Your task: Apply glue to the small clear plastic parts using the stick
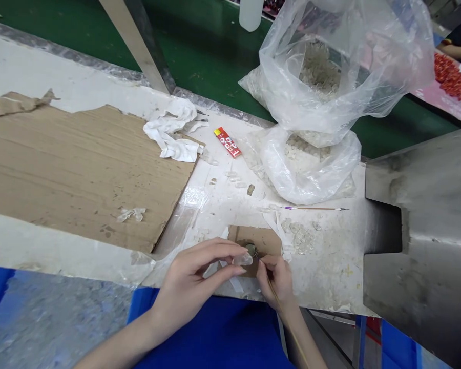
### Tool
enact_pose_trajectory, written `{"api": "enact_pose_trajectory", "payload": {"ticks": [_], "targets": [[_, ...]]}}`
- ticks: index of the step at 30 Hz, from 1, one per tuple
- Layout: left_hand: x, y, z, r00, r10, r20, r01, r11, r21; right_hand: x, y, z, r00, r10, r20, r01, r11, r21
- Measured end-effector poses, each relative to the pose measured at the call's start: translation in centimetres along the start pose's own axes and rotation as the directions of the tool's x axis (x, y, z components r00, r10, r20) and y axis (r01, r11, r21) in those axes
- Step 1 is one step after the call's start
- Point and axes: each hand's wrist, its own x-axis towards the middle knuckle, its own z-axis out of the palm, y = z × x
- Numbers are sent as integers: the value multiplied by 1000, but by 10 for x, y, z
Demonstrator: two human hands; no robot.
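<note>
Pinching a clear chip (pixel 243 260) tight in the left hand (pixel 188 282) — fingers together on it — while the right hand (pixel 274 282) grips a thin stick (pixel 292 335) right beside a round disc (pixel 250 250) on cardboard (pixel 271 241).

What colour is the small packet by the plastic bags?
The small packet is red and white with a yellow end, best seen in the head view.

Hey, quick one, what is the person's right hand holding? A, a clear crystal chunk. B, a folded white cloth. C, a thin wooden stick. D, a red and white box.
C. The right hand pinches the thin wooden stick, while the clear crystal chunk is in the left hand.
</note>
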Motion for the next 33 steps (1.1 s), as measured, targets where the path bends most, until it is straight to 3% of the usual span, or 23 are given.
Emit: {"api": "enact_pose_trajectory", "payload": {"ticks": [6,10,13,16,19,25,29,33], "targets": [[-5,11,2,994,63,85,-56,996,-76,26,-54,-7,982,120,-148,-80,965,249],[-11,14,6,996,-7,84,24,979,-205,33,-90,-9,968,159,-193,-72,917,392],[-16,17,9,988,-97,122,129,948,-291,36,-113,-7,966,168,-197,-45,858,512],[-16,20,8,986,-61,157,103,956,-276,38,-127,-4,980,158,-121,-54,796,603],[-13,23,8,985,34,171,6,973,-229,40,-133,0,987,161,-28,-106,761,640],[-11,21,7,978,131,164,-106,983,-149,40,-131,1,974,228,1,-167,708,686],[-12,18,8,982,102,158,-82,988,-132,40,-129,4,961,272,48,-220,650,727],[-13,16,12,985,0,174,48,961,-273,41,-129,9,958,263,118,-251,563,787]]}}
